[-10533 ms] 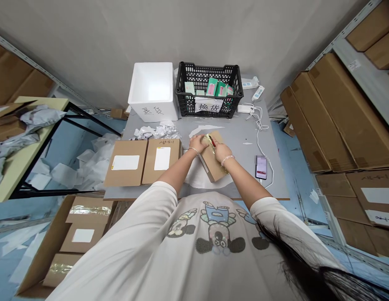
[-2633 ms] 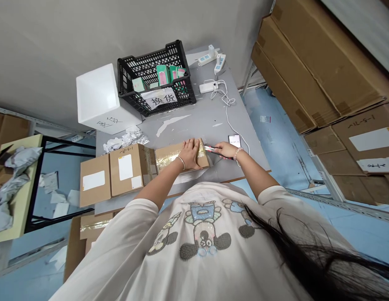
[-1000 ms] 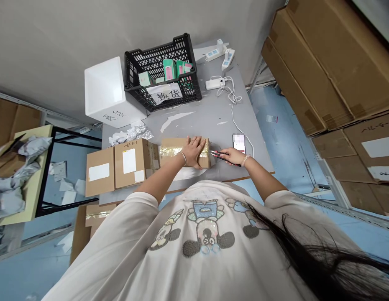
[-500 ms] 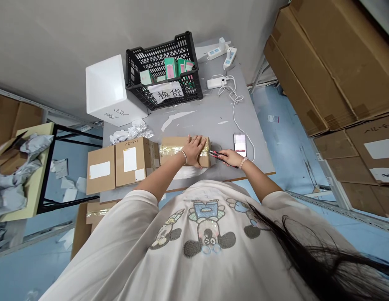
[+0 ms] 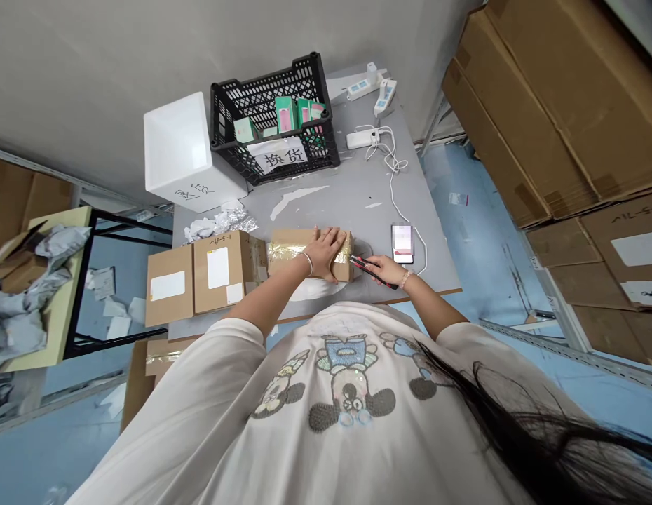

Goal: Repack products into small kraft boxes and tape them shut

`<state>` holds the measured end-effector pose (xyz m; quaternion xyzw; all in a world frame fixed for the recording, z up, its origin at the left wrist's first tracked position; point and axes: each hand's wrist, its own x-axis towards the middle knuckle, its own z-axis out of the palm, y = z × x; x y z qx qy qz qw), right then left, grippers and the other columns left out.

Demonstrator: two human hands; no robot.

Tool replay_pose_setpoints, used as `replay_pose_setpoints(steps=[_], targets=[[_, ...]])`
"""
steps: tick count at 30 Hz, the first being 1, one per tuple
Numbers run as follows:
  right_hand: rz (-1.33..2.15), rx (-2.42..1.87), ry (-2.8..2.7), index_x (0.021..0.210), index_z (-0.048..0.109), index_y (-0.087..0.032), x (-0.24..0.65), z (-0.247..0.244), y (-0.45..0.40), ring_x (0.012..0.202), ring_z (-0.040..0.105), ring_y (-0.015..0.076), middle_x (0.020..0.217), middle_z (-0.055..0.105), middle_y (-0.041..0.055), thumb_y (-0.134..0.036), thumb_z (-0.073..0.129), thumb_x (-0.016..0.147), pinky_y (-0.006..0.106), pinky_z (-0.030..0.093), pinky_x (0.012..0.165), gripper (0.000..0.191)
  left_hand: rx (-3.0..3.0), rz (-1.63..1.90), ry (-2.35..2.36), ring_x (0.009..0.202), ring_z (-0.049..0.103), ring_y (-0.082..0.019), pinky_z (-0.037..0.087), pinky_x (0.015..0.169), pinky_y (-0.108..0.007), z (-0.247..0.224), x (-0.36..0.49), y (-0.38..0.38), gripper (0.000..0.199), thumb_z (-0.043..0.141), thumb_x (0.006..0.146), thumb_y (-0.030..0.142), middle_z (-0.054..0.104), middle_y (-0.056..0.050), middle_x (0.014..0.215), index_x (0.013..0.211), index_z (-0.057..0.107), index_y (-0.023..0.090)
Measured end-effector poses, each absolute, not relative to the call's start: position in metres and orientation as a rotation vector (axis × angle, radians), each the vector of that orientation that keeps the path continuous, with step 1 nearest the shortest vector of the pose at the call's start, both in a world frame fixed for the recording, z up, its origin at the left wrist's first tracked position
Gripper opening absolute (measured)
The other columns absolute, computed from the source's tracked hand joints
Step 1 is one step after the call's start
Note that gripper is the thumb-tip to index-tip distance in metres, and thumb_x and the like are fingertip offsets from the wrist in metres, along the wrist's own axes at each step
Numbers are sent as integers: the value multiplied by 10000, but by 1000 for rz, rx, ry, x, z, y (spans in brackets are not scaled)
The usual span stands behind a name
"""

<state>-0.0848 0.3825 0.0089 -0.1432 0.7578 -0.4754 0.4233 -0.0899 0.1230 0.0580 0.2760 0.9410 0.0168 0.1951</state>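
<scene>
A taped cardboard box [image 5: 287, 247] lies at the near side of the grey table [image 5: 352, 186], with shiny tape along its top. My left hand [image 5: 326, 254] rests flat on this box, fingers spread. In my right hand [image 5: 386, 269] is a black and red box cutter [image 5: 372, 270], its tip at the right end of the box, by the tape. Just beyond that hand lies a phone [image 5: 402, 243] with its screen lit. Two more cardboard boxes, one with a white label [image 5: 217, 268], stand to the left of the taped one.
At the back are a black plastic crate [image 5: 273, 91] holding several green and pink boxes and a white foam box [image 5: 176, 140]. A white cable [image 5: 393, 189] runs from a power strip [image 5: 362, 139] to the phone. Large cartons [image 5: 547, 105] are stacked at the right.
My right hand has shifted slightly and the box cutter now shows more of its handle, still at the box's right end. My left hand stays in place on the box.
</scene>
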Motion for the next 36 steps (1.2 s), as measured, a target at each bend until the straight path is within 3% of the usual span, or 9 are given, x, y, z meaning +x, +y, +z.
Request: replay_pose_setpoints(steps=[5, 15, 24, 27, 30, 33, 36], targets=[[-1226, -375, 1871, 1106, 613, -187, -75, 8, 396, 435, 534, 85, 602, 551, -48, -356, 457, 966, 165, 401, 420, 270, 796, 56, 2632, 1450, 97, -484, -77, 1113, -650, 59, -87, 123, 1414, 748, 471, 698, 117, -287, 1587, 1559, 73, 96], [-1147, -432, 1890, 1154, 643, -182, -70, 15, 376, 457, 506, 92, 596, 545, -44, -337, 496, 938, 178, 399, 439, 304, 767, 63, 2609, 1456, 91, -475, -95, 1119, -641, 61, -89, 125, 1452, 780, 462, 677, 102, -281, 1594, 1563, 33, 93], [-1409, -231, 2123, 1186, 625, -178, -62, 0, 438, 526, 540, 119, 684, 591, -4, -461, 481, 926, 204, 452, 474, 410, 704, 140, 2652, 1481, 4, -439, -100, 1131, -622, 58, -70, 104, 1335, 670, 610, 773, 22, -224, 1621, 1571, 12, 122], [-1400, -89, 2240, 1246, 588, -183, -62, -14, 441, 583, 584, 150, 754, 638, 27, -447, 424, 948, 249, 494, 539, 430, 456, 249, 2795, 1495, 52, -388, -31, 1162, -605, 56, -55, 79, 1102, 562, 754, 748, 112, -169, 1628, 1576, 93, 183], [-1245, 10, 2414, 1317, 538, -164, -56, -35, 422, 750, 637, 212, 895, 677, 89, -326, 378, 954, 334, 532, 709, 429, -147, 406, 3015, 1475, 204, -347, 110, 1182, -570, 46, -39, 47, 834, 502, 868, 630, 239, -158, 1599, 1538, 263, 195], [-1026, -21, 2569, 1452, 405, -104, -47, -58, 395, 1008, 612, 273, 1129, 640, 173, -196, 395, 908, 392, 484, 906, 552, -671, 612, 3087, 1409, 354, -319, 280, 1157, -473, 31, -25, 20, 684, 530, 889, 505, 403, -201, 1500, 1442, 428, 116], [-754, 44, 2648, 1543, 219, -70, -38, -76, 374, 1151, 540, 320, 1287, 538, 228, -155, 413, 891, 431, 421, 992, 686, -825, 786, 3033, 1275, 506, -312, 395, 1079, -422, 20, -14, 5, 578, 580, 861, 442, 576, -195, 1320, 1328, 547, 103]])
